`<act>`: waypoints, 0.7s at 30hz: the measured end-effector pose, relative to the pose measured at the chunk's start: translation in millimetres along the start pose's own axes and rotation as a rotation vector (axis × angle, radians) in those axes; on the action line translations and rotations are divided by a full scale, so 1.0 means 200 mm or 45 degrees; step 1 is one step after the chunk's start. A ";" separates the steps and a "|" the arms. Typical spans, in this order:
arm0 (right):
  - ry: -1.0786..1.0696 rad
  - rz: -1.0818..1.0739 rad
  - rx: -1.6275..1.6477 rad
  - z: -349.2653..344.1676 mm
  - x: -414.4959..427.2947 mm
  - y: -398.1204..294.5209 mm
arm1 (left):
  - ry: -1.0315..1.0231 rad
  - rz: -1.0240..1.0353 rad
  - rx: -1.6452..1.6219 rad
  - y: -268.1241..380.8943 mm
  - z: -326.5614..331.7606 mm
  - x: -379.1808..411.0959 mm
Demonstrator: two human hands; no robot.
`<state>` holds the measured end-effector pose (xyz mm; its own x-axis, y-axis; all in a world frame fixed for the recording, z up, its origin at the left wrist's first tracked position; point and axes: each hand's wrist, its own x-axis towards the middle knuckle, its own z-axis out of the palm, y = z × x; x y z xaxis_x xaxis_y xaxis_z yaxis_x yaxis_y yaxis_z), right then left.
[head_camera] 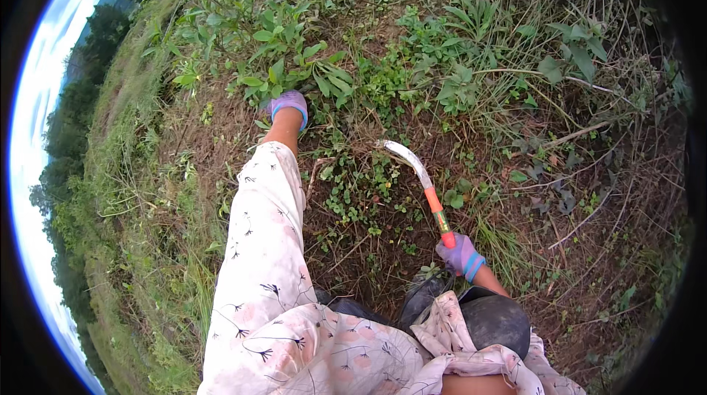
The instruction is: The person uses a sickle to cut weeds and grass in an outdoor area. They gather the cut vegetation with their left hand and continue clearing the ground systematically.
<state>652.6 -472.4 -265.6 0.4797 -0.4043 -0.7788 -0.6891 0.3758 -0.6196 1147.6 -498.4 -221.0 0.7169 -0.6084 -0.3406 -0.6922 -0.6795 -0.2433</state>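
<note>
My right hand (457, 254), in a purple knitted glove with a blue striped cuff, grips the orange-red handle of a sickle (411, 160). The sickle's pale curved blade points up and to the left, just over low ground plants (381, 174). My left hand (288, 103), gloved the same way, reaches forward to the base of a leafy shrub (276, 58). Its fingers are hidden from view, so whether they hold a stem cannot be seen. A patterned white sleeve (265, 229) covers most of the left arm.
Dry stalks and vines (585, 118) tangle on the right. Bare brown soil (204, 129) shows left of the shrub. Dark footwear (353, 306) and a dark rounded form (494, 323) lie close to my body. A grassy slope (132, 118) runs along the left toward trees (66, 135).
</note>
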 end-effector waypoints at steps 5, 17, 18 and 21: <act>-0.029 -0.007 -0.080 0.01 0.01 -0.02 | -0.088 -0.021 -0.137 0.03 0.05 -0.16; -0.111 0.031 0.090 0.02 0.04 -0.02 | 0.273 0.989 -0.219 0.34 -0.35 -0.45; -0.141 0.073 0.133 0.04 0.04 -0.04 | 0.280 0.924 -0.015 0.32 -0.36 -0.34; -0.148 0.076 0.116 0.04 0.04 -0.05 | 0.445 0.543 0.188 0.29 -0.33 -0.06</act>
<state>668.2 -472.6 -266.6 0.5027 -0.2814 -0.8174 -0.6687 0.4726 -0.5740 1105.2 -557.6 -171.0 0.3391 -0.9329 -0.1216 -0.9127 -0.2949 -0.2828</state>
